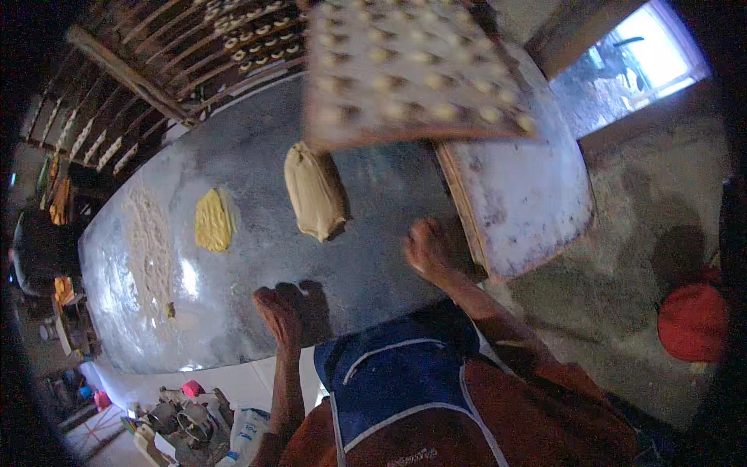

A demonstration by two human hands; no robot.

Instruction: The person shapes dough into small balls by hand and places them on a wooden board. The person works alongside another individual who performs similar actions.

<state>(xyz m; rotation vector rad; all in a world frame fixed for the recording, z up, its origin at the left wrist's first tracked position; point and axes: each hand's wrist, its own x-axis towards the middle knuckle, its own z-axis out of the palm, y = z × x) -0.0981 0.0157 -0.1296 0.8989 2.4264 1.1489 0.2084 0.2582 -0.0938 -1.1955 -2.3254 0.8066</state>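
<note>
A pale, elongated lump of dough (313, 191) lies on the grey metal tabletop, in front of my hands. My left hand (280, 315) hovers at the table's near edge, its fingers curled and nothing visible in them. To the right of the dough, my right hand (424, 247) is closed in a loose fist by the tabletop, apart from the dough. A smaller yellow slab (212, 220), dough or fat, lies further left. Over the far side of the table, a board (405, 86) bearing rows of small round dough pieces appears tilted and blurred; whatever supports it is out of sight.
White flat boards (533, 206) are stacked at the table's right end. A long streak of flour (148, 241) marks the left side. Wooden racks (128, 74) with ring-shaped pieces stand behind. Machine parts (191, 424) sit below at left, and a red object (692, 321) lies far right.
</note>
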